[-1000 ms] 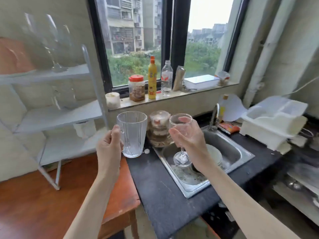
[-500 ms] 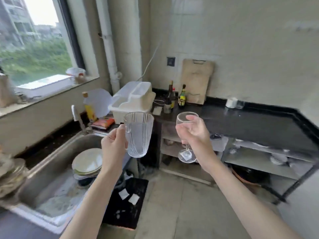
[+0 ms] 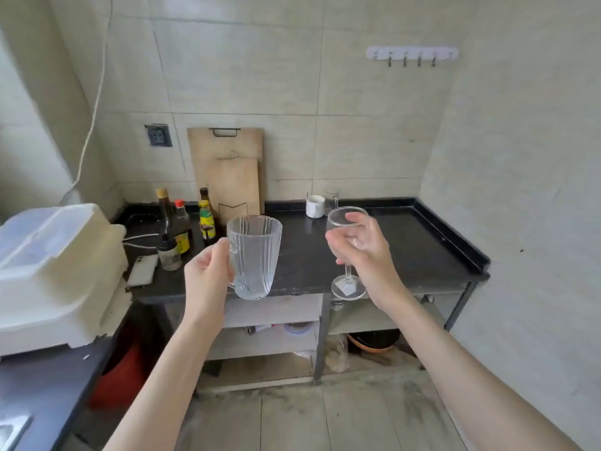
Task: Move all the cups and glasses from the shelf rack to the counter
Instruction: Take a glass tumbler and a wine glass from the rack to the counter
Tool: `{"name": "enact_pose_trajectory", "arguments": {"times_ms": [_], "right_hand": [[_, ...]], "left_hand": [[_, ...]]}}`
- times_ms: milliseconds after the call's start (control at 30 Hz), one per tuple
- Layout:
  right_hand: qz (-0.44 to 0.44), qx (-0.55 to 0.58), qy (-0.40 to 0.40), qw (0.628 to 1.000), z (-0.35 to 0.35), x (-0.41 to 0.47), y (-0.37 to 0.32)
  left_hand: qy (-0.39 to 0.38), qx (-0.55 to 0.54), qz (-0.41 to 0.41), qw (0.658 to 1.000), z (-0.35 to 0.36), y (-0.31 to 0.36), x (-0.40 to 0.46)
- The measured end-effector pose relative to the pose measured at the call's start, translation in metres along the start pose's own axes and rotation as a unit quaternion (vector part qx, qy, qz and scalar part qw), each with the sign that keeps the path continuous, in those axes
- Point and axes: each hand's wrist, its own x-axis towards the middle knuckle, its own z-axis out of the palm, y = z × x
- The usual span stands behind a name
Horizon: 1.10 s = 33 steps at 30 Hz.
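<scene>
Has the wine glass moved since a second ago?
Yes. The wine glass, in the right hand, went from above the sink to the black counter.

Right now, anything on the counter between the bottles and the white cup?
Only the cutting boards against the wall; head view shows bare counter between bottles and white cup.
</scene>
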Motion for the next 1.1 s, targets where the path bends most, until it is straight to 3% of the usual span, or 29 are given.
{"name": "enact_pose_trajectory", "arguments": {"times_ms": [267,700,867,1100], "right_hand": [[0.043,-0.012,0.074,0.996,-0.083,0.105,0.067],[0.109,-0.026,0.031,0.993,-0.215,0.344,0.187],[0.155,-0.036,0.007,0.987,-0.244,0.414,0.226],[0.191,-0.134,0.020,0.972,-0.267,0.500,0.294]], "left_hand": [[-0.071,0.053,-0.048,0.995,0.136,-0.067,0.077],[-0.129,0.058,-0.123,0.982,0.370,-0.165,0.224],[-0.133,0.043,-0.161,0.977,0.430,-0.201,0.272],[-0.116,0.050,-0.252,0.960,0.500,-0.273,0.327]]}}
